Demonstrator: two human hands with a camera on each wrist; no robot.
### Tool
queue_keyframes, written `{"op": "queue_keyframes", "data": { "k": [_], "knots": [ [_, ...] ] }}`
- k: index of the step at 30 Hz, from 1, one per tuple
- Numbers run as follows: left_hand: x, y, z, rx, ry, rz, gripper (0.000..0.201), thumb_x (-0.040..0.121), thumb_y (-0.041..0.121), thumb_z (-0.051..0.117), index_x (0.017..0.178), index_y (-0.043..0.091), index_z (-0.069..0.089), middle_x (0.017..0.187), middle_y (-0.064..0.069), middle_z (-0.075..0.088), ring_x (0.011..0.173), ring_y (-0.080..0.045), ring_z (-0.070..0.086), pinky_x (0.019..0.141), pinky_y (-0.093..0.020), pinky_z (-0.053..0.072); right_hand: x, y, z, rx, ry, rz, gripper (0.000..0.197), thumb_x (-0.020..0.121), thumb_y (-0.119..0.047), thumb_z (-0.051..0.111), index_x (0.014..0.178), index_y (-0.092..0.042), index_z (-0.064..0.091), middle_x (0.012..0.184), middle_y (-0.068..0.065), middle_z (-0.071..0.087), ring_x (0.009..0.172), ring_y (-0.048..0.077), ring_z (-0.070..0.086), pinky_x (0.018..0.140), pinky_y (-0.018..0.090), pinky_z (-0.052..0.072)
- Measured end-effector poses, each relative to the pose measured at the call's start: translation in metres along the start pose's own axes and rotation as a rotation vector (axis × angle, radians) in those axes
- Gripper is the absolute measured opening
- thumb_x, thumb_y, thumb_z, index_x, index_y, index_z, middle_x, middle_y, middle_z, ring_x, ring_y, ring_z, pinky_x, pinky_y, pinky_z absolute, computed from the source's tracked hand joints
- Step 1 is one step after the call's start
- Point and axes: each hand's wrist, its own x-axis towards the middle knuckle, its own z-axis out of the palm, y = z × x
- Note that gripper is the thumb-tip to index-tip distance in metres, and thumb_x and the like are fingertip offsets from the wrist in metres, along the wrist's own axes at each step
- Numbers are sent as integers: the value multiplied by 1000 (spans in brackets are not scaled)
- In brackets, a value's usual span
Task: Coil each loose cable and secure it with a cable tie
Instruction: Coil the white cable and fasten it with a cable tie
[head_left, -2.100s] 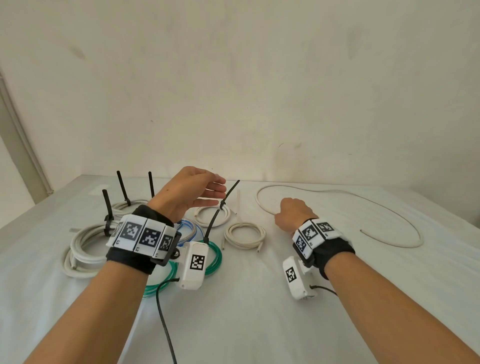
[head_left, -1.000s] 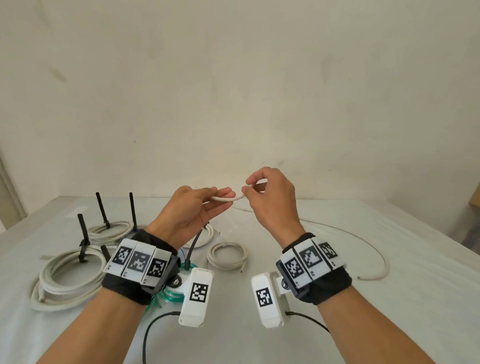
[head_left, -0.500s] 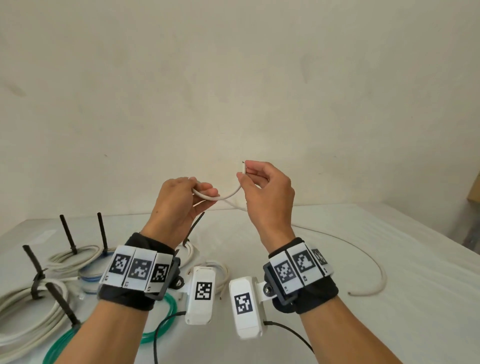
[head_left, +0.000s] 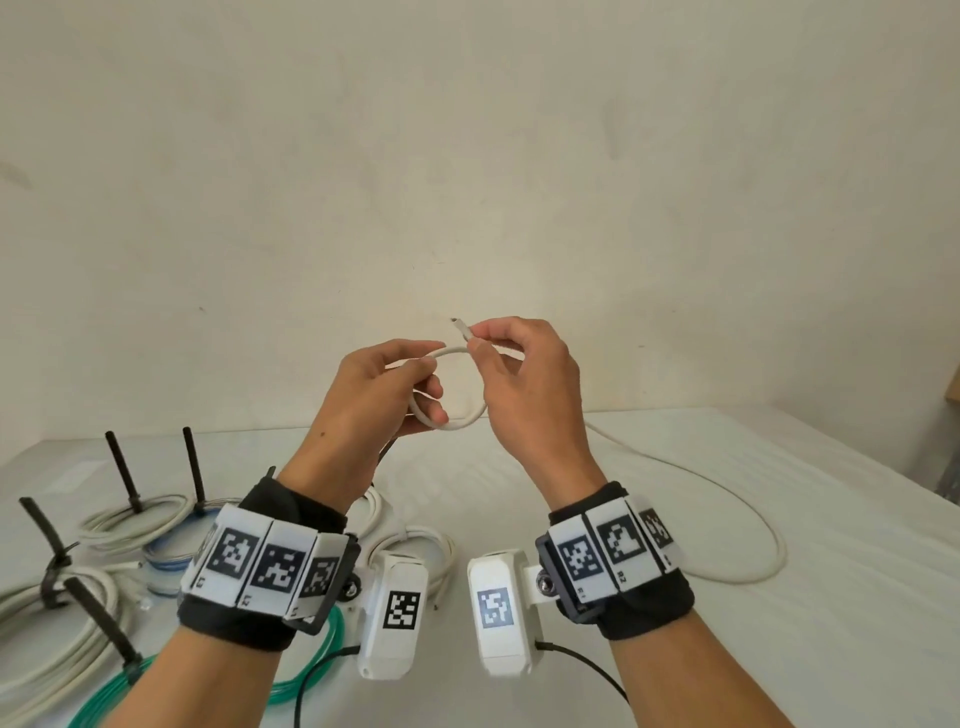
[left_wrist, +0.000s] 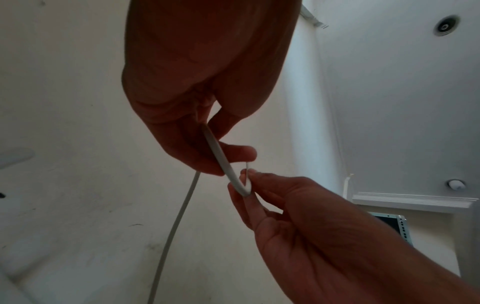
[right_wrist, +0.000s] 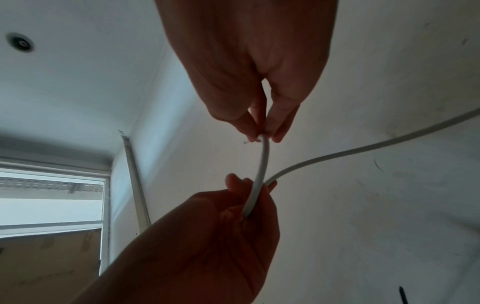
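A thin white cable is raised above the table between both hands, bent into one small loop. My right hand pinches it just behind its bare end, thumb against forefinger. My left hand grips the loop's crossing point, fingers curled around the cable. The rest of the cable trails down behind my right wrist and lies in a wide arc on the table's right side. A black cable tie hangs under my left palm, mostly hidden.
On the white table at the left lie coiled bundles: thick white cables with upright black ties, a green coil, a blue-and-white coil, and small white coils behind my wrists. A plain wall stands behind.
Both hands lifted the white cable's end off the table. The right hand has brought the end round toward the left hand, turning a shallow curve into a closed small loop.
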Motion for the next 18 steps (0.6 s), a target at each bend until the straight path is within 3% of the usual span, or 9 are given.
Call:
{"op": "queue_keyframes", "data": {
  "k": [3, 5, 8, 13, 18],
  "knots": [
    [-1, 4, -2, -4, -29, 15, 17, 101, 11, 61, 111, 6, 74, 73, -5, 58, 49, -16, 52, 65, -32, 57, -2, 0, -3, -52, -86, -55, 7, 100, -26, 67, 104, -27, 73, 118, -9, 59, 110, -2, 57, 82, 8, 47],
    [-2, 8, -4, -26, -50, 13, 15, 99, 12, 64, 105, 6, 77, 73, -4, 52, 49, -14, 44, 62, -29, 54, -1, -2, -6, -70, -129, -78, 7, 100, -32, 67, 104, -32, 72, 118, -15, 60, 117, 4, 56, 89, 19, 49],
    [-4, 13, -7, -55, -82, -14, 19, 98, 11, 63, 101, 5, 80, 73, -3, 42, 60, -16, 33, 56, -26, 45, 0, -5, -6, -29, -186, -50, 5, 100, -30, 67, 102, -29, 71, 107, -17, 71, 112, 3, 63, 96, 31, 52],
    [-6, 17, -14, -12, -107, -81, 20, 97, 19, 59, 91, 10, 76, 71, -1, 32, 68, -21, 21, 53, -27, 29, -3, -11, -7, -2, -267, -17, 2, 99, -25, 69, 99, -24, 71, 98, -14, 76, 101, -2, 68, 87, 16, 51],
    [-8, 24, -22, -60, -145, -155, 32, 97, 38, 59, 80, 15, 74, 67, 0, 35, 57, -16, 27, 50, -26, 29, -7, -17, -5, -87, -305, -42, 2, 102, -25, 63, 101, -26, 65, 97, -8, 74, 93, 1, 66, 73, 8, 46]
  ]
}}
